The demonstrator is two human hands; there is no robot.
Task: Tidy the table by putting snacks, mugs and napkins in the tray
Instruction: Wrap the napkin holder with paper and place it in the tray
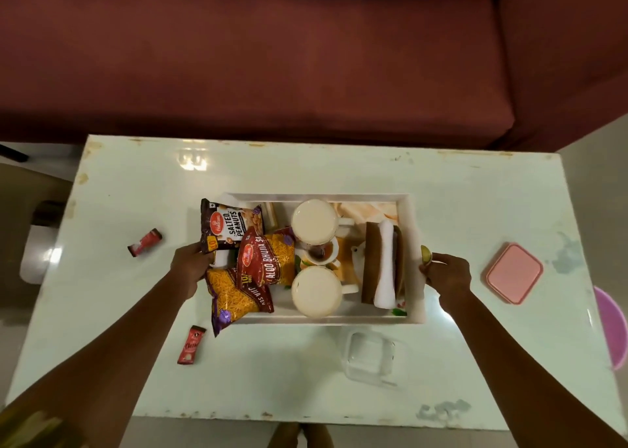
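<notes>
— Where is the tray (326,197), and what is in it?

— It sits in the middle of the white table (136,189), in front of a maroon sofa (272,57); inside stand two white mugs (314,221), a smaller cup (317,253) between them, and a folded brown and white napkin (384,264) at the right end; a peanut packet (229,225) and two snack packets (266,262) are piled at the left end, one hanging over the near rim.

— And the arms?

— Both reach forward from the near edge, bare and nearly straight; the left hand (190,266) is at the tray's left end, its grip clenched on that end under the peanut packet; the right hand (447,272) is at the right end, fingers curled over the rim, grasping the tray.

— Anything outside it?

— Two small red sachets (144,242) lie on the table to the left, well apart from each other; a clear box (372,356) sits just beside the near rim; a pink lid (513,272) lies near the right hand.
</notes>
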